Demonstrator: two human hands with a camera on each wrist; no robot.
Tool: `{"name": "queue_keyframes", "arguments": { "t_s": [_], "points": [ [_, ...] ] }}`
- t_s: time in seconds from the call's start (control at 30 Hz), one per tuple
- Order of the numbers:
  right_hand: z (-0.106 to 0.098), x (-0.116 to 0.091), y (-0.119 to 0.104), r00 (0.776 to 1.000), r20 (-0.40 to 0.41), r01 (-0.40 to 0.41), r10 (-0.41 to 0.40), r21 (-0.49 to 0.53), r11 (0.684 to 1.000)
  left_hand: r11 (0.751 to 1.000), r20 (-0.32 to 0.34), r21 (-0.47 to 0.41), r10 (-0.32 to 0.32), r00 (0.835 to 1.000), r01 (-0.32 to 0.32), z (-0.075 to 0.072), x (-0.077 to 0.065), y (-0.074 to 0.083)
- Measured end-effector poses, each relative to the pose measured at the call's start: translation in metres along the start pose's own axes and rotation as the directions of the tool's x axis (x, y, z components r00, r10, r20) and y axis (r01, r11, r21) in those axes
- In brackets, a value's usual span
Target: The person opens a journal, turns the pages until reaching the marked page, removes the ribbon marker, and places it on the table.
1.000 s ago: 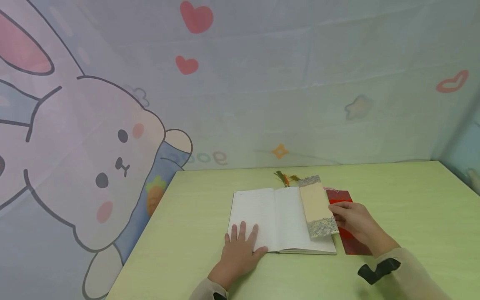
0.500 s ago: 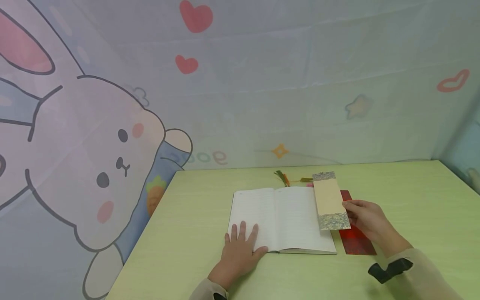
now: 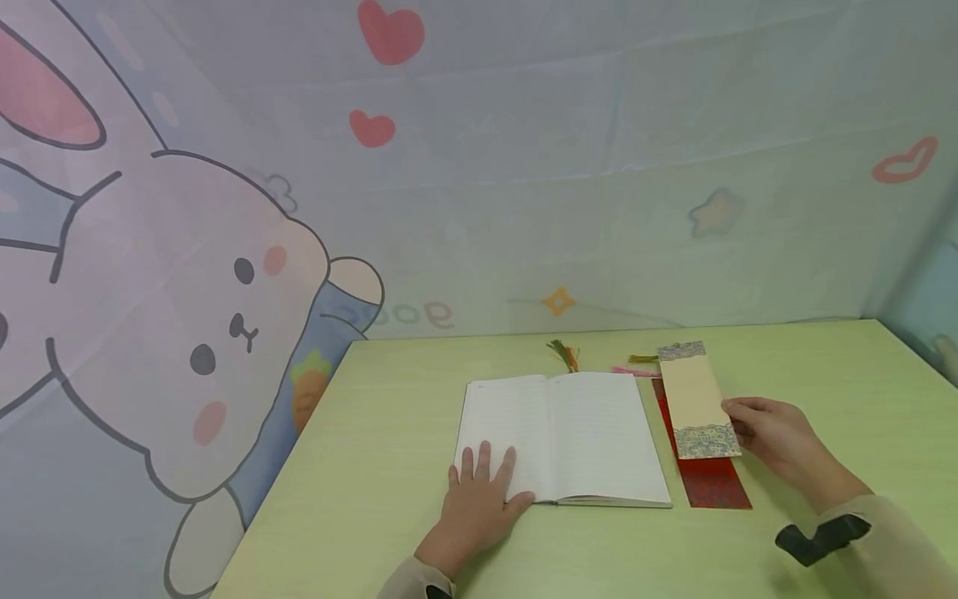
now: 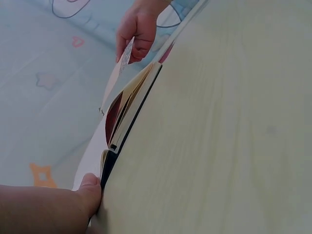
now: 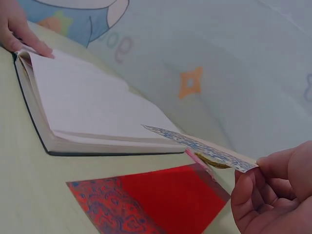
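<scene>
Cream bookmark (image 3: 693,395): held above the table to the right of the notebook, patterned bands at both ends; in the head view it covers part of the red bookmark, while the right wrist view shows it raised and tilted, with a gap between the two.
Right hand (image 3: 771,437): thumb and curled fingers closed in a pinch on the bookmark's right edge, toward its near end.
Left hand (image 3: 479,507): fingers spread and straight, resting on the lower part of the left page, thumb at the near edge – pressing flat, gripping nothing.
Notebook (image 3: 606,433): lies open on ruled white pages; in the left wrist view a dark red piece (image 4: 113,119) shows under a lifted page.
Red bookmark (image 3: 714,487): on the table just right of the notebook, its near end patterned.
Tassels: green-and-orange tassel (image 3: 565,356) past the notebook's far edge; pink tassel (image 3: 634,371) by the red bookmark's far end; olive tassel (image 3: 642,358) at the cream one's far left corner.
Table (image 3: 337,466): pale yellow-green – a cartoon rabbit backdrop (image 3: 509,208) rises behind.
</scene>
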State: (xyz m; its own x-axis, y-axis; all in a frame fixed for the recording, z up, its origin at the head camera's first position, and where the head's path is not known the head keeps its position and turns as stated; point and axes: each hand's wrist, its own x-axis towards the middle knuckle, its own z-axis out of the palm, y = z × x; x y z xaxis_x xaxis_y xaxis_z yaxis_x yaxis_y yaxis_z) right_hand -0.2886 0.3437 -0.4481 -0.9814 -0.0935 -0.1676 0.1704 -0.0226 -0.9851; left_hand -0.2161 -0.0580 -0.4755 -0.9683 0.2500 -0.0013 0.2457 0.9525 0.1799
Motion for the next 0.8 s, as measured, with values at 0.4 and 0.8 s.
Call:
{"name": "queue_keyframes", "arguments": {
  "t_s": [0.4,0.8],
  "points": [
    [-0.04,-0.003,0.001,1.0,0.022,-0.016,0.016,0.0,1.0,1.0,-0.013,0.01,-0.003,1.0,0.004,0.001,0.005,0.003],
    [-0.073,0.0,0.005,0.994,0.045,-0.091,0.095,-0.086,0.992,1.0,-0.039,0.015,-0.006,0.999,0.006,0.001,0.007,0.006]
  ]
}}
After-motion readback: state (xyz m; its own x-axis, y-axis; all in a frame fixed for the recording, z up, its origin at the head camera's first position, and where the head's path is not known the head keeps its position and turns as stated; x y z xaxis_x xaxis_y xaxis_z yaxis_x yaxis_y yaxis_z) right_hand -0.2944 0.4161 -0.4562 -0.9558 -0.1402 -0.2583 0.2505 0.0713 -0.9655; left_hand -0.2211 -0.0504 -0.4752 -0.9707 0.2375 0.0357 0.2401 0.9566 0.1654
